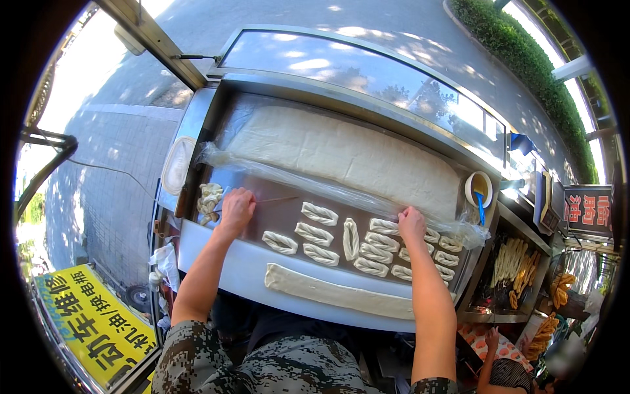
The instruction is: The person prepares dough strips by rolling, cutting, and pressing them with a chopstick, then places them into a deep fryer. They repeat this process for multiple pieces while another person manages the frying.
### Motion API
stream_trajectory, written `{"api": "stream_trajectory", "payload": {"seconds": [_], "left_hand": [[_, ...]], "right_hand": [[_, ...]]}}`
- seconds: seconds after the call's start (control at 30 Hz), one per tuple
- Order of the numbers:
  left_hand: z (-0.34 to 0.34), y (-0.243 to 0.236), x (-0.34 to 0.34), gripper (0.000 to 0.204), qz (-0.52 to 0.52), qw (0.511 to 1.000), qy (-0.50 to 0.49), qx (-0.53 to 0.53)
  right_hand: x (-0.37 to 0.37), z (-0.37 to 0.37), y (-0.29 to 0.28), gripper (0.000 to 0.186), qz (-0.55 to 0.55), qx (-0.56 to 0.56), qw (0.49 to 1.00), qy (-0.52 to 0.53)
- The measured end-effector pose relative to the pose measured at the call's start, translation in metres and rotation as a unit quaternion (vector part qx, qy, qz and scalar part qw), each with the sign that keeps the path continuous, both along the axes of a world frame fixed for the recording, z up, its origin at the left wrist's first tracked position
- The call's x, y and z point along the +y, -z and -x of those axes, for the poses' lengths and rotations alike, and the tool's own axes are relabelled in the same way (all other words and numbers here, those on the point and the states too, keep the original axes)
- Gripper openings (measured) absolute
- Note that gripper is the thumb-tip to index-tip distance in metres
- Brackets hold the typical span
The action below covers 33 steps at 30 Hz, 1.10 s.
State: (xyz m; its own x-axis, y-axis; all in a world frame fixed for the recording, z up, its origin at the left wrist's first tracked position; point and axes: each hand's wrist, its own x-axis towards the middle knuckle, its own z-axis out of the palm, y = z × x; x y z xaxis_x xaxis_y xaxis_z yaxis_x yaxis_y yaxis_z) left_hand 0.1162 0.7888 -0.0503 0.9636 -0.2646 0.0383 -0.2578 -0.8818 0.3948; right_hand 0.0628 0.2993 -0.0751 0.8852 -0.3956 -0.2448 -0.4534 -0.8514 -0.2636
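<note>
Your left hand [236,209] sits left of centre in the frame, fingers curled down on the metal desk [275,217], closed around the end of a thin stick [279,199] that runs off to the right across the bare metal. Just to the left of that hand lies a small heap of dough scraps [210,200].

Your right hand [411,222] is right of centre, fingers bent and pressing down on the edge of the clear plastic sheet [315,187], right at the upper end of the rows of cut pieces; whether it pinches the sheet or only rests on it, you cannot tell from here.

Between your two hands, across the middle of the frame, lie the cut dough pieces [321,234], short strips set in rows, one of them turned upright. Below them, toward the lower middle, a long dough strip [335,292] stretches along the white board [216,256].

Above the plastic sheet, in the upper middle, the big dough slab [341,154] fills the back of the desk. At the right edge of the desk stands a small bowl [479,187] with a blue brush [481,209] in it. Further right, lower down, fried dough sticks [515,262] lie in a tray.
</note>
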Motion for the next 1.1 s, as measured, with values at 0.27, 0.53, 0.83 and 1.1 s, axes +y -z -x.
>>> {"api": "stream_trajectory", "payload": {"seconds": [0.27,0.53,0.83,1.1], "left_hand": [[0.0027,0.0114,0.0046,0.004,-0.014,1.000,0.000,0.008],[0.0052,0.0050,0.0017,0.005,-0.026,0.999,-0.004,0.022],[0.0068,0.0040,0.0007,0.005,-0.020,1.000,-0.004,0.019],[0.0073,0.0108,0.0040,0.008,-0.029,0.999,-0.002,0.034]], "right_hand": [[-0.0022,0.0000,0.0048,0.017,0.002,-0.001,1.000,-0.007],[-0.0028,0.0000,0.0048,0.018,0.000,0.002,1.000,-0.007],[-0.0018,-0.0003,0.0035,0.019,0.001,0.002,1.000,-0.006],[-0.0027,0.0001,0.0046,0.018,-0.001,0.003,1.000,-0.005]]}}
